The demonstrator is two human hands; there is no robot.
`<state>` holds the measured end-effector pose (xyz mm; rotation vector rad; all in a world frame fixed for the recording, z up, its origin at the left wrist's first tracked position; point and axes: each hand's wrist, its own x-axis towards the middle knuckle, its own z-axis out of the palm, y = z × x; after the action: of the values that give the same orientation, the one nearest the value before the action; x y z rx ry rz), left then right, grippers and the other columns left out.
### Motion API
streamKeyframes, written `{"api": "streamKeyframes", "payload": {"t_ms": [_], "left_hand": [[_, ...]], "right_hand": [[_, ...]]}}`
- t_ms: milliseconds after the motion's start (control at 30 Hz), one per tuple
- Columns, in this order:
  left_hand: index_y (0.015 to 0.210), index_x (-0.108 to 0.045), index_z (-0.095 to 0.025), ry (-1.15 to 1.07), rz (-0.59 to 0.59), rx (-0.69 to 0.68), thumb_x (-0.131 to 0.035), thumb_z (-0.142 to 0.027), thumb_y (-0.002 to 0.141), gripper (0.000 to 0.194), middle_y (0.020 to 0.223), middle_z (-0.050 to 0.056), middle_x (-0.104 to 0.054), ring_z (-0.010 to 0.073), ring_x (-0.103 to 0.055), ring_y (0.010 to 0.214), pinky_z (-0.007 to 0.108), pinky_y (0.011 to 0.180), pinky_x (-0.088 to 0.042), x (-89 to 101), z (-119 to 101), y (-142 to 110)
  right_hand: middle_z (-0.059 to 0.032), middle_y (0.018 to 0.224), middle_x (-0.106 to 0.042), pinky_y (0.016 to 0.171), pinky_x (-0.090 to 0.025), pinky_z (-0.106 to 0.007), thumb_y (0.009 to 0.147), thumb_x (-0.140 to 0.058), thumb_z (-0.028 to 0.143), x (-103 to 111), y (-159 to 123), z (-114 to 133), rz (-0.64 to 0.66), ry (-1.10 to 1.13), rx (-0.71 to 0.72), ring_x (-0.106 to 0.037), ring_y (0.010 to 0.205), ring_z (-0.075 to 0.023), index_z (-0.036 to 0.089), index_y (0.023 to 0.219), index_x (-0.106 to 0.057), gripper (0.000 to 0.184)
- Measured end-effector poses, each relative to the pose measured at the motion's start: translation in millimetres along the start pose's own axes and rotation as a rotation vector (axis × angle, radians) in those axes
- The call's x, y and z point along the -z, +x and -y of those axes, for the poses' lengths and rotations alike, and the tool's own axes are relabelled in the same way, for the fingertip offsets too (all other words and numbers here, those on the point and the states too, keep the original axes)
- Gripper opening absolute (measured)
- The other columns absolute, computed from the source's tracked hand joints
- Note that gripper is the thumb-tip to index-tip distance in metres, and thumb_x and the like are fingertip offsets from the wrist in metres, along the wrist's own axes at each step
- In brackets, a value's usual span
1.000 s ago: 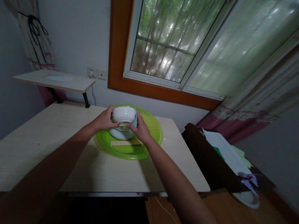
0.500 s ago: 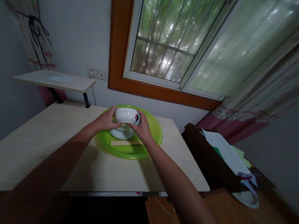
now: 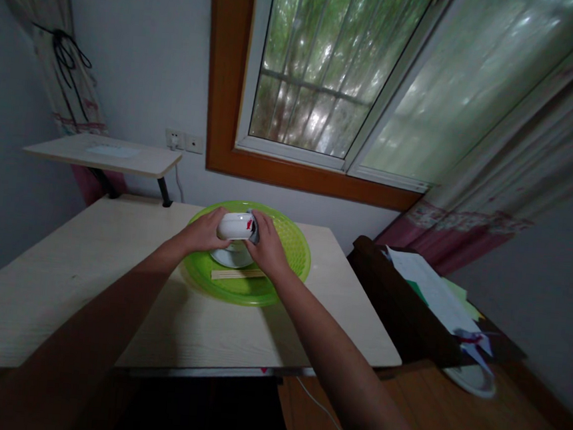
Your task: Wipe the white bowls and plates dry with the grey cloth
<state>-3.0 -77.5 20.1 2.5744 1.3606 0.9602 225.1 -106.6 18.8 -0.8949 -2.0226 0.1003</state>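
Both my hands hold a white bowl with a red mark on its side. My left hand curls round its left side, thumb at the lower front. My right hand grips the right side, beside a dark grey patch that I cannot make out clearly. Just under the bowl a white plate lies on a round green tray with a woven pattern. A pair of light wooden chopsticks rests on the tray in front of the plate. My fingers hide part of the bowl.
The tray stands on a pale wooden table. A small raised shelf with a paper is at the back left. To the right, a dark brown piece of furniture bears papers. A window is behind.
The bowl has turned in my hands, so its red mark faces me more. My right hand has shifted slightly left and its fingers have moved round the bowl. Plate, chopsticks and tray stay put.
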Motion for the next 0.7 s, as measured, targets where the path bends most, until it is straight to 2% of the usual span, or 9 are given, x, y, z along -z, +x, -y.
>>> {"api": "streamKeyframes", "payload": {"t_ms": [233, 433, 567, 700], "left_hand": [[0.106, -0.049, -0.020, 0.009, 0.004, 0.057, -0.073, -0.044, 0.068, 0.051, 0.100, 0.010, -0.064, 0.0290, -0.064, 0.092, 0.038, 0.076, -0.051, -1.0, 2.0, 0.2], [0.106, -0.048, -0.020, -0.050, -0.008, 0.067, -0.071, -0.042, 0.069, 0.048, 0.099, 0.008, -0.065, 0.0273, -0.066, 0.092, 0.035, 0.074, -0.050, 0.9, -1.9, 0.9], [0.104, -0.047, -0.021, -0.049, -0.030, 0.135, -0.072, -0.043, 0.068, 0.049, 0.096, 0.007, -0.065, 0.0268, -0.066, 0.089, 0.034, 0.071, -0.048, 3.9, -4.1, 0.2], [0.103, -0.046, -0.021, -0.014, -0.050, 0.194, -0.074, -0.046, 0.065, 0.053, 0.095, 0.008, -0.064, 0.0285, -0.066, 0.089, 0.034, 0.069, -0.047, 6.5, -3.9, 0.0]], "right_hand": [[-0.0100, 0.167, -0.019, 0.126, -0.022, -0.051, 0.096, -0.052, 0.029, 6.5, -0.8, 15.5, 0.124, -0.077, 0.200, -0.013, 0.156, -0.0256, 0.020, 0.160, -0.016, 0.074], [-0.0067, 0.167, -0.018, 0.127, -0.020, -0.052, 0.098, -0.047, 0.027, 7.9, -0.7, 28.0, 0.243, -0.185, 0.338, -0.010, 0.156, -0.0248, 0.020, 0.160, -0.019, 0.069], [-0.0057, 0.168, -0.017, 0.127, -0.020, -0.049, 0.099, -0.046, 0.028, 7.5, 0.4, 29.2, 0.216, -0.166, 0.288, -0.009, 0.156, -0.0235, 0.020, 0.160, -0.018, 0.068], [-0.0062, 0.168, -0.012, 0.127, -0.021, -0.046, 0.099, -0.048, 0.033, 4.9, 0.8, 18.9, 0.138, -0.058, 0.129, -0.013, 0.156, -0.0233, 0.020, 0.161, -0.016, 0.071]]}}
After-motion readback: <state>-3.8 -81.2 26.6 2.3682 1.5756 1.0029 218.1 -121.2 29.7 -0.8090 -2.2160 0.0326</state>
